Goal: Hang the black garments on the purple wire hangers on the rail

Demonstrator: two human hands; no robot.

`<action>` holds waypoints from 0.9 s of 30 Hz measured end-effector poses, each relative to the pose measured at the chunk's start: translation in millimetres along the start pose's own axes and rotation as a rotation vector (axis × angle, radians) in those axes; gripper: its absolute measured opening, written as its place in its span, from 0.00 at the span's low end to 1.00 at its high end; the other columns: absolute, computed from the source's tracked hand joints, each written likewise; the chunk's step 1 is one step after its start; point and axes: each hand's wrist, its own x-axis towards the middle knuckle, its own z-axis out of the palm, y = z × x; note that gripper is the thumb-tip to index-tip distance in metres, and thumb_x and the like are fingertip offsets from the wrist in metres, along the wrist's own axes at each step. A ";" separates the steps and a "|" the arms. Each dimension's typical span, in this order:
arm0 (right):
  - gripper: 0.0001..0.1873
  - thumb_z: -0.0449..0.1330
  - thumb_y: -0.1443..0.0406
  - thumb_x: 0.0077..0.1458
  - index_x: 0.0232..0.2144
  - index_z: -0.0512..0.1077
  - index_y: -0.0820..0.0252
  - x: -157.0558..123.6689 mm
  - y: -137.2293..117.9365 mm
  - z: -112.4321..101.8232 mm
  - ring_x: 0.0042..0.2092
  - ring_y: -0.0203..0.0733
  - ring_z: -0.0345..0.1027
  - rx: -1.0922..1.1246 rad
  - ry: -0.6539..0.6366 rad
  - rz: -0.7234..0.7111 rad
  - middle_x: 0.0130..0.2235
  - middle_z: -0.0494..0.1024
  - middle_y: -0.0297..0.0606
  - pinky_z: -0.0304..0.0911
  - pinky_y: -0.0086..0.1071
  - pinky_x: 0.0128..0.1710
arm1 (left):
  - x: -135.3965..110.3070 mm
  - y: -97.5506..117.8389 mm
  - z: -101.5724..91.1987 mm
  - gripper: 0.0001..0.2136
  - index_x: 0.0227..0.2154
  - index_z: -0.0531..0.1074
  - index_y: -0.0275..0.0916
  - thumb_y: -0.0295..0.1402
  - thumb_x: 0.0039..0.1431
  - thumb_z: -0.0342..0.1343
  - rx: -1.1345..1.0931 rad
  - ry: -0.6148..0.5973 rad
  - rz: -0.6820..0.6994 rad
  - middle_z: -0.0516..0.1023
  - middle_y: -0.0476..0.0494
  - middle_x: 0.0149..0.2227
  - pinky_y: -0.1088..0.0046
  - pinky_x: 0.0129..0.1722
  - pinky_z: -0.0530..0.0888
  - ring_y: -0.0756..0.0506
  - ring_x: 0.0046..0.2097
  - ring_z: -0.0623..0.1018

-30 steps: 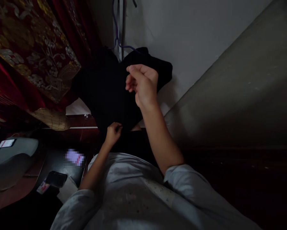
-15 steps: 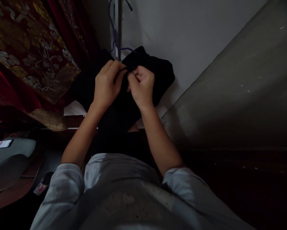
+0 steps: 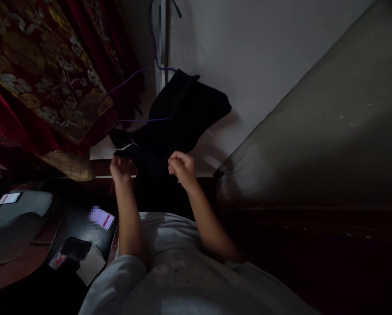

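Note:
A black garment (image 3: 196,109) hangs against the pale wall from a purple wire hanger (image 3: 133,78). Its right part still covers the hanger, while the hanger's left arm and lower bar are bare. A pale thread or tag (image 3: 125,146) shows on the garment's left corner. My left hand (image 3: 121,169) is closed at the lower left of the cloth, its fingers curled and dim against the black. Lower on the cloth, to the right, my right hand (image 3: 182,167) is closed in a fist on the fabric. Dark folds between both hands are hard to make out.
Red embroidered drapery (image 3: 51,74) hangs at the left. A metal upright (image 3: 163,39) stands behind the hanger. At lower left, a lit phone (image 3: 104,218), a dark phone-like object (image 3: 76,248) and a pale card (image 3: 91,264) lie on a dark seat. A grey sheet-like surface (image 3: 307,140) slopes at right.
Both hands have come down from the hanger's neck toward my body and moved apart. The garment's left part has slid off the hanger, baring its left arm and lower bar.

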 end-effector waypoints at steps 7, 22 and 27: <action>0.17 0.60 0.56 0.42 0.18 0.55 0.54 17.5 21.7 -58.1 0.19 0.29 0.47 0.162 0.484 0.094 0.17 0.54 0.25 0.44 0.27 0.19 | -38.2 -8.5 26.6 0.19 0.31 0.64 0.40 0.48 0.60 0.65 -0.088 -0.027 -0.006 0.72 0.51 0.29 0.71 0.41 0.73 0.50 0.35 0.77; 0.36 0.63 0.58 0.51 0.62 0.62 0.48 62.5 34.3 -41.4 0.54 0.38 0.75 0.095 0.223 0.279 0.72 0.58 0.41 0.72 0.31 0.49 | -98.4 57.7 83.2 0.06 0.34 0.76 0.39 0.33 0.67 0.59 0.470 -0.895 0.211 0.78 0.42 0.41 0.66 0.53 0.72 0.43 0.47 0.78; 0.16 0.63 0.55 0.52 0.41 0.75 0.57 41.7 39.6 -50.3 0.40 0.38 0.74 -0.014 0.277 0.340 0.48 0.80 0.38 0.70 0.30 0.40 | -91.9 55.4 78.5 0.05 0.37 0.78 0.40 0.35 0.67 0.61 0.320 -0.551 0.291 0.78 0.42 0.44 0.64 0.57 0.71 0.42 0.50 0.78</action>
